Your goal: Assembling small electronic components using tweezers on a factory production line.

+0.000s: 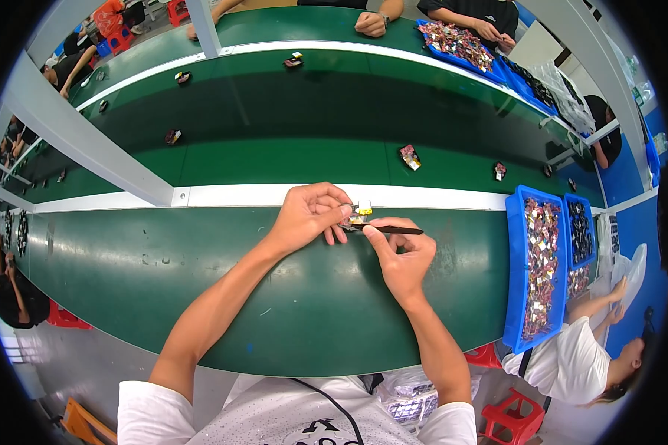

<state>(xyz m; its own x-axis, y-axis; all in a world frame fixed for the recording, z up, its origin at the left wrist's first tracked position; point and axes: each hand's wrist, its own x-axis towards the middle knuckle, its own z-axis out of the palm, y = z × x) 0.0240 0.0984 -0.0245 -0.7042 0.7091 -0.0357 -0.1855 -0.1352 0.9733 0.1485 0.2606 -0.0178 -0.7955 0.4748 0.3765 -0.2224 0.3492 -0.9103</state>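
Above the far part of the green bench, my left hand (312,216) pinches a small electronic part (363,210) with a white block and a yellow band. Fingers hide much of its body. My right hand (401,256) is closed round a slim black tool that looks like tweezers (393,229). Its broad end points right, while its other end reaches the part beside my left fingertips. Whether the tips grip the part is too small to tell.
A white rail (252,196) separates my green bench (289,311) from a conveyor belt (274,159) carrying spaced small parts (410,156). At right, a long blue tray (513,282) holds many such parts; a smaller blue tray (591,252) holds black pieces. Co-workers sit opposite and at both sides.
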